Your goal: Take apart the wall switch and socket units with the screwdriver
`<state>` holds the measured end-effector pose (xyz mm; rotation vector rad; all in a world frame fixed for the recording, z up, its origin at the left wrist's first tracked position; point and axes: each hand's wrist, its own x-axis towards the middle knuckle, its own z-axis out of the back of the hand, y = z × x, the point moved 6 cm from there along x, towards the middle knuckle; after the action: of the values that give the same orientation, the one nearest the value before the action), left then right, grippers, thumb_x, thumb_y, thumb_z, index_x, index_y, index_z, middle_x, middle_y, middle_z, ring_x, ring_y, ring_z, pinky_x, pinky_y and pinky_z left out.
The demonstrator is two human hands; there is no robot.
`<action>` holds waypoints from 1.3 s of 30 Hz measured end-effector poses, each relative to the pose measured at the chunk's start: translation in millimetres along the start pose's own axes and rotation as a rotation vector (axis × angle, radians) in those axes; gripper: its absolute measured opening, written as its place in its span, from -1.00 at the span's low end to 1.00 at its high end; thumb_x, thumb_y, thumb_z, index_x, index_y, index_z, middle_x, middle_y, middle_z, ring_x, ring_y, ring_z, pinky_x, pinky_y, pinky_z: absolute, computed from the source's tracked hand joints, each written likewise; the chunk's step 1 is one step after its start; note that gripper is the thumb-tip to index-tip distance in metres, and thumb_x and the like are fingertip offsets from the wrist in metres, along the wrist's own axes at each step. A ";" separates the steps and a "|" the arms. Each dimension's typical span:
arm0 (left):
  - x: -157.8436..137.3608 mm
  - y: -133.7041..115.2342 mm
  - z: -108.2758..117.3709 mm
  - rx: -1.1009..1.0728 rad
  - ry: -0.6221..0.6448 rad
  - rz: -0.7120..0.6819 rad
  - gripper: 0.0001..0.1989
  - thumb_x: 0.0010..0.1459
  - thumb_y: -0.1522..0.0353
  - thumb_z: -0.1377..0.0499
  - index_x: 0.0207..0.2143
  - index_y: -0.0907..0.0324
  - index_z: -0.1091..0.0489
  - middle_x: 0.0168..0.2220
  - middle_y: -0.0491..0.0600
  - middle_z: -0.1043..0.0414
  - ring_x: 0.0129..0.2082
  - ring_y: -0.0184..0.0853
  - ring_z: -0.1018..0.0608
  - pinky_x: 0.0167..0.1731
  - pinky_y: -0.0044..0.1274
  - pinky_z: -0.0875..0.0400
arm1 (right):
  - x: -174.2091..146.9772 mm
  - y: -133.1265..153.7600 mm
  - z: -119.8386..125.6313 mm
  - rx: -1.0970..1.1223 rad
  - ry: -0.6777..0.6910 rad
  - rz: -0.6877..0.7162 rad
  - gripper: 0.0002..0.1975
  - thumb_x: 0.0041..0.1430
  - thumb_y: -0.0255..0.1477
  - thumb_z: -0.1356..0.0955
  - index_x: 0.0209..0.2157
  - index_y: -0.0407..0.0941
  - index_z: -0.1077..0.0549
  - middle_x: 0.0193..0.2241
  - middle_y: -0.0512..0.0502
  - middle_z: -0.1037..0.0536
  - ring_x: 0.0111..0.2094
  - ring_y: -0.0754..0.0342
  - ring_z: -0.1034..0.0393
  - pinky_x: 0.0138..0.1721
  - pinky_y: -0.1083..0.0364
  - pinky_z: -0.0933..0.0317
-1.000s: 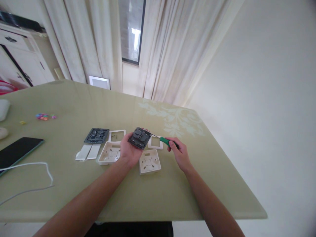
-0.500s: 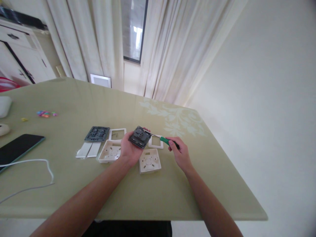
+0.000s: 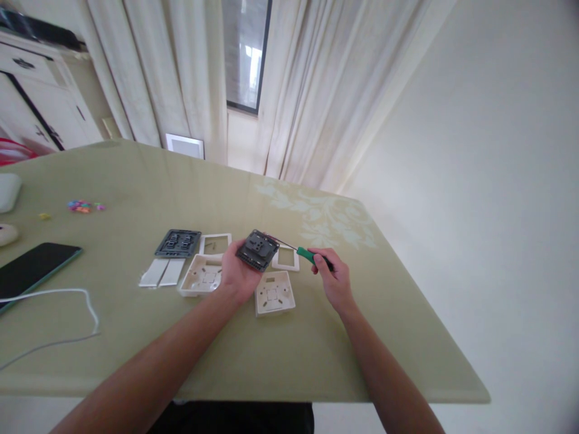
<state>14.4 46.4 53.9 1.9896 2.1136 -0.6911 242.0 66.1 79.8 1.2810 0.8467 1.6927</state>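
The left hand (image 3: pixel 237 274) is closed around a dark grey square switch module (image 3: pixel 257 249), held tilted above the olive-green counter (image 3: pixel 289 355). The right hand (image 3: pixel 335 280) grips a green-handled screwdriver (image 3: pixel 310 257), its thin shaft reaching the module's far edge.

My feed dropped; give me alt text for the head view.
Left hand holds a dark socket module while the right hand points a green screwdriver at it, above white back boxes on a green table.
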 end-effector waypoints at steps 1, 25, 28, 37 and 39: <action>-0.3 0.2 -0.4 0.006 0.002 0.004 -0.55 0.37 0.42 -0.03 0.16 0.40 -0.53 -0.11 0.27 -0.70 -0.19 -0.11 -0.77 -0.21 -0.40 -0.71 | 0.2 -0.6 0.0 -0.008 0.002 -0.002 -0.69 0.40 -0.08 -0.45 -0.08 0.03 -0.74 -0.26 -0.09 -0.58 -0.40 0.05 -0.45 -0.32 0.02 -0.35; -2.8 0.2 -3.5 0.023 -0.007 0.007 -0.59 0.36 0.41 -0.02 0.06 0.40 -0.56 -0.18 0.23 -0.70 -0.21 -0.14 -0.76 -0.16 -0.39 -0.71 | -7.2 10.6 -5.5 0.031 0.103 0.152 -0.71 0.47 -0.14 -0.41 -0.06 0.02 -0.73 -0.24 -0.09 -0.58 -0.43 0.11 -0.47 -0.40 0.08 -0.37; -3.5 -0.7 -3.8 0.028 -0.017 -0.003 -0.61 0.38 0.41 -0.01 0.04 0.39 -0.57 -0.19 0.20 -0.70 -0.23 -0.15 -0.76 -0.17 -0.40 -0.71 | -8.8 11.4 -10.4 -0.004 0.154 0.153 -0.75 0.45 -0.17 -0.44 -0.06 0.02 -0.74 -0.24 -0.11 -0.60 -0.39 0.08 -0.48 -0.38 0.08 -0.37; -2.3 -3.2 1.1 0.054 -0.060 -0.037 -0.61 0.44 0.42 0.00 0.05 0.35 -0.59 -0.24 0.12 -0.71 -0.30 -0.23 -0.75 -0.31 -0.48 -0.67 | -7.9 15.0 -10.6 -0.048 0.173 0.139 -0.80 0.41 -0.24 -0.47 -0.08 0.04 -0.76 -0.23 -0.14 -0.63 -0.26 0.00 -0.48 -0.23 0.03 -0.37; -2.0 -3.4 0.9 0.061 -0.066 -0.040 -0.62 0.46 0.42 0.00 0.05 0.34 -0.60 -0.25 0.11 -0.71 -0.31 -0.24 -0.75 -0.30 -0.49 -0.66 | -6.9 16.8 -9.5 -0.034 0.166 0.127 -0.82 0.39 -0.25 -0.49 -0.09 0.04 -0.77 -0.23 -0.13 -0.64 -0.25 -0.01 -0.48 -0.20 0.02 -0.37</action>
<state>11.1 44.2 54.7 1.9310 2.1242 -0.8255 230.1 52.4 89.3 1.2048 0.8436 1.9276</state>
